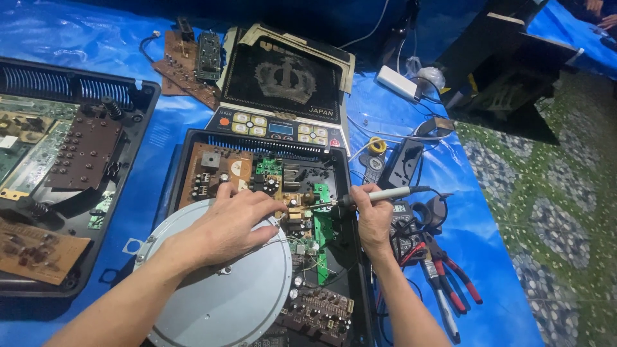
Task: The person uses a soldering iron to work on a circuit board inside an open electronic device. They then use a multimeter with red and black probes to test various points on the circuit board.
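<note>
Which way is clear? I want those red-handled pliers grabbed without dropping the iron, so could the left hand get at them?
Probably not easily: the left hand lies on the circuit board, and the right hand with the soldering iron sits between it and the pliers.

red pliers [453, 283], white power strip [397, 82]

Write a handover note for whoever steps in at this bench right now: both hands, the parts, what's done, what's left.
Left hand: resting on the round grey metal coil plate, fingers on the parts at the circuit boards.
Right hand: gripping a pale-handled soldering iron, tip on the green circuit board.
Both boards sit in the open black plastic cooker housing on the blue plastic sheet.
Done: top cover off, insides exposed.
Left: cannot tell whether the joint is finished; housing still open.
</note>
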